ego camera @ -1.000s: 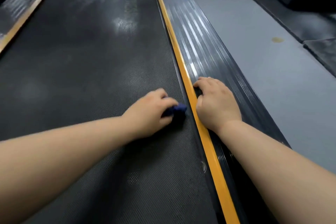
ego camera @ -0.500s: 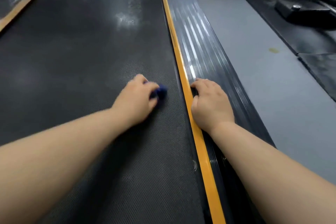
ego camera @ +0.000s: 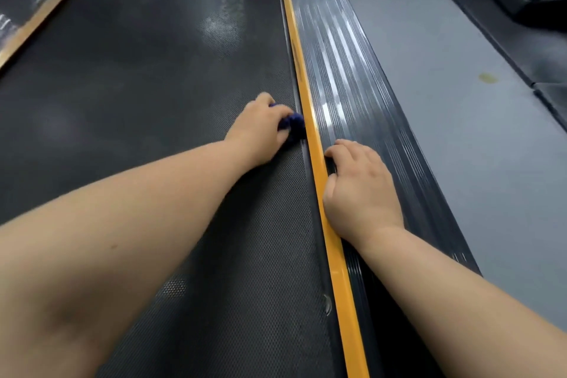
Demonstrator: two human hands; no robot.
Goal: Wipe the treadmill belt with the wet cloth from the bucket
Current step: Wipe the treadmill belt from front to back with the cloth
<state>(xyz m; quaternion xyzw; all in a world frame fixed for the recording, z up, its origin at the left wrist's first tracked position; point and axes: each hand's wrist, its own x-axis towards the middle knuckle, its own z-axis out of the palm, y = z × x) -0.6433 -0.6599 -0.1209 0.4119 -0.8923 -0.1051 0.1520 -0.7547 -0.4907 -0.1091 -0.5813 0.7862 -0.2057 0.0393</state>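
Observation:
The black textured treadmill belt (ego camera: 138, 77) fills the left and middle of the head view, with pale smears toward its far end. My left hand (ego camera: 260, 129) grips a bunched dark blue cloth (ego camera: 293, 124) and holds it down on the belt's right edge, against the yellow strip (ego camera: 310, 120). Most of the cloth is hidden under the hand. My right hand (ego camera: 360, 190) rests palm down on the ribbed dark side rail (ego camera: 346, 70), its fingertips curled over the rail's inner edge beside the yellow strip.
A grey floor (ego camera: 445, 101) runs along the right of the rail. Black mats and dark equipment (ego camera: 521, 0) lie at the upper right. The left side rail (ego camera: 40, 6) with its yellow strip crosses the upper left corner. No bucket is in view.
My left hand has slid the cloth away from the belt's right edge and then back to it, ending farther up the belt. My right hand has stayed on the side rail.

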